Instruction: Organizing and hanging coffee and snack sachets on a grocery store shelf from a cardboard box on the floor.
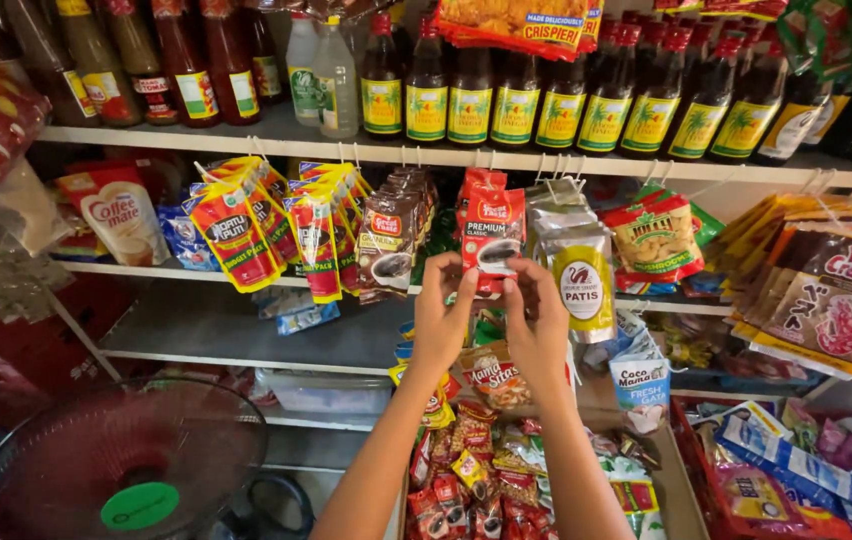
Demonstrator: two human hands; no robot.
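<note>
Both my hands are raised to a hanging strip of red coffee sachets point(492, 232) under a shelf. My left hand point(443, 310) pinches the strip's lower left edge. My right hand point(536, 318) pinches its lower right edge. Brown coffee sachets point(392, 245) hang just to the left. A silver pouch with a yellow label point(583, 280) hangs just to the right.
Dark sauce bottles point(516, 100) and red sauce bottles point(191, 60) line the top shelf. Yellow-red sachets point(246, 225) and snack bags point(826, 290) hang at the sides. Packets fill a box point(491, 470) below my arms. A red fan point(126, 460) stands at lower left.
</note>
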